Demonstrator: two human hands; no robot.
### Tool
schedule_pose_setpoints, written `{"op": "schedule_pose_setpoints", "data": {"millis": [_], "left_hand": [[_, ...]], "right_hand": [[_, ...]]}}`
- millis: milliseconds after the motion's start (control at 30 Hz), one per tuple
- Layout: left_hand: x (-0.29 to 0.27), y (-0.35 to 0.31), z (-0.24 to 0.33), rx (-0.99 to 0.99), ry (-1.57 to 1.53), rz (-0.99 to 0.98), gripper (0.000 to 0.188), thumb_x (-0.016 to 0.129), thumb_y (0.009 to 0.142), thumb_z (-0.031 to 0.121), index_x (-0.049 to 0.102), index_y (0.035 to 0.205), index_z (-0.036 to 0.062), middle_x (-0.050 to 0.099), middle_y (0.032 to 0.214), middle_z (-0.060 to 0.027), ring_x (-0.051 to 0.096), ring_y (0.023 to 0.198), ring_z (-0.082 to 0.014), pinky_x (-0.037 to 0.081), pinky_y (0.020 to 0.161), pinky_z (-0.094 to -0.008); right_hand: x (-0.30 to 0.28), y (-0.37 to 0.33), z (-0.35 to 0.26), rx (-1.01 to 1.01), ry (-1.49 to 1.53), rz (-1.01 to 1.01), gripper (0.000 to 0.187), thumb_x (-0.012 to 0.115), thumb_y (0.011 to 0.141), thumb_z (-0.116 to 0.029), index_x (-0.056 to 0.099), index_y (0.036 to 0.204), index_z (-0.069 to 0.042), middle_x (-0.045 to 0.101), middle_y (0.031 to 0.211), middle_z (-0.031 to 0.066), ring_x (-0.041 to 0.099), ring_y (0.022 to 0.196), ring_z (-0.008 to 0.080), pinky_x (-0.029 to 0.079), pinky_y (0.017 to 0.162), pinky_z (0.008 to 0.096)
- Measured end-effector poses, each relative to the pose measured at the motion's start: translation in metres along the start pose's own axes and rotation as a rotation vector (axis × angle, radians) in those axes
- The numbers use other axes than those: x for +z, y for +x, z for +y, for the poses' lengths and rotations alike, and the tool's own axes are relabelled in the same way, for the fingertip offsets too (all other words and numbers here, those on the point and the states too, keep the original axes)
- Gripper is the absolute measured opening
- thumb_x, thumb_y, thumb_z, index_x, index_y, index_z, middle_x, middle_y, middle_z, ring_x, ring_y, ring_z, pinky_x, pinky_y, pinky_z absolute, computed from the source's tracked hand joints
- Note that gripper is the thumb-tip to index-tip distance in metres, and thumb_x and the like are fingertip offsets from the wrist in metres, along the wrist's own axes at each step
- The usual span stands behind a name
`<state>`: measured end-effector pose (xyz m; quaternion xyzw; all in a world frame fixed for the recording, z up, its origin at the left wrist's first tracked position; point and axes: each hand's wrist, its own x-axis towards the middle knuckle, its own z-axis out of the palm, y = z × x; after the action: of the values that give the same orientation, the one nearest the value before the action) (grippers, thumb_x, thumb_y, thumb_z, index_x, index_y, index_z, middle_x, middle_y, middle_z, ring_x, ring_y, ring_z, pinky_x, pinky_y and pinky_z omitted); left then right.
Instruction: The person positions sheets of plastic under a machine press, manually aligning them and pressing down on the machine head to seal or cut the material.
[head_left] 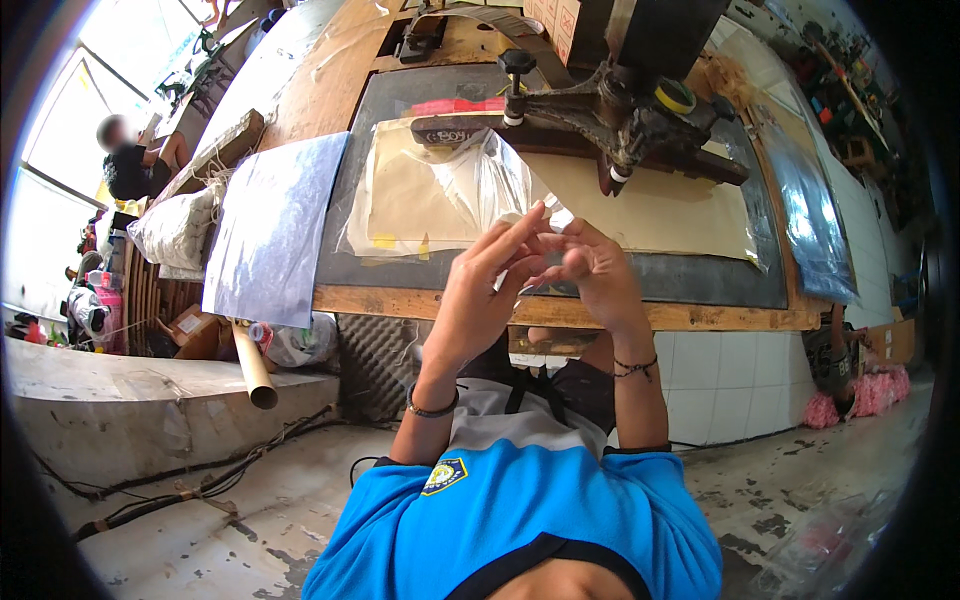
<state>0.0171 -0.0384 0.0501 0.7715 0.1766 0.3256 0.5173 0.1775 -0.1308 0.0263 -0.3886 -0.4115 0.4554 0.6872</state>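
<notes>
My left hand (487, 278) and my right hand (603, 280) meet above the near edge of the worktable, fingers bent toward each other. Between them is a thin clear plastic film (488, 178), shiny and creased, which runs away from my fingers toward the machine. My left fingers are closed on it, and the right fingers pinch at its side edge. Under the film lies a cream-coloured board (400, 195) on a dark grey mat (690, 285). Across the board's far part sits a dark bar (463, 130) below the machine's black metal frame (600, 105).
A yellow tape roll (676, 97) rests on the machine. Whitish sheets (275, 230) hang over the table's left edge, and bluish plastic sheets (805, 220) lie at the right. A cardboard tube (254, 370) leans below left. Another person (137, 165) sits far left.
</notes>
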Motion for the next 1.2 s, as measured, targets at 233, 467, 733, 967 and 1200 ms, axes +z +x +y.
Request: {"op": "schedule_pose_setpoints", "data": {"millis": [233,467,733,967,1200], "left_hand": [[-0.024,-0.025,0.018,0.033,0.132,-0.235,0.067,0.075,0.093,0.010,0.052,0.156,0.0108,0.065,0.132,-0.0153,0.064,0.122,-0.0378,0.051,0.104,-0.0458],[-0.024,-0.031,-0.024,0.104,0.611,-0.277,0.074,0.079,0.090,0.033,0.052,0.155,0.0119,0.043,0.166,-0.0146,0.037,0.154,-0.0362,0.026,0.128,-0.0517],[-0.009,-0.023,-0.018,0.068,0.736,-0.308,0.074,0.080,0.086,0.043,0.059,0.149,0.0104,0.051,0.157,-0.0136,0.044,0.146,-0.0349,0.027,0.127,-0.0506],[0.000,-0.020,-0.032,0.134,0.833,-0.207,0.075,0.079,0.087,0.047,0.059,0.148,0.0087,0.052,0.156,-0.0140,0.044,0.147,-0.0349,0.028,0.126,-0.0517],[0.000,-0.008,-0.033,0.110,0.913,-0.211,0.080,0.071,0.093,0.056,0.054,0.152,0.0048,0.045,0.163,-0.0173,0.039,0.152,-0.0372,0.026,0.128,-0.0525]], "right_hand": [[-0.039,-0.055,-0.016,-0.104,-0.389,0.467,0.033,0.056,0.112,-0.032,0.066,0.116,0.000,0.063,0.082,0.0030,0.066,0.072,0.0102,0.062,0.066,0.0295],[-0.120,-0.094,-0.064,0.206,-0.639,0.674,0.031,0.060,0.111,-0.028,0.067,0.113,0.002,0.047,0.069,-0.0038,0.043,0.059,0.0033,0.049,0.053,0.0241],[-0.142,-0.062,-0.056,0.258,-0.941,0.715,0.025,0.064,0.107,-0.026,0.071,0.111,-0.003,0.056,0.070,-0.0024,0.047,0.055,0.0042,0.038,0.043,0.0228],[-0.149,-0.069,-0.046,0.068,-1.199,0.669,0.024,0.068,0.105,-0.025,0.072,0.106,-0.002,0.059,0.066,0.0004,0.052,0.060,0.0084,0.042,0.058,0.0278],[-0.137,-0.051,-0.046,-0.083,-1.487,0.801,0.025,0.068,0.103,-0.021,0.068,0.122,-0.004,0.073,0.100,0.0120,0.068,0.085,0.0251,0.054,0.077,0.0379]]}}
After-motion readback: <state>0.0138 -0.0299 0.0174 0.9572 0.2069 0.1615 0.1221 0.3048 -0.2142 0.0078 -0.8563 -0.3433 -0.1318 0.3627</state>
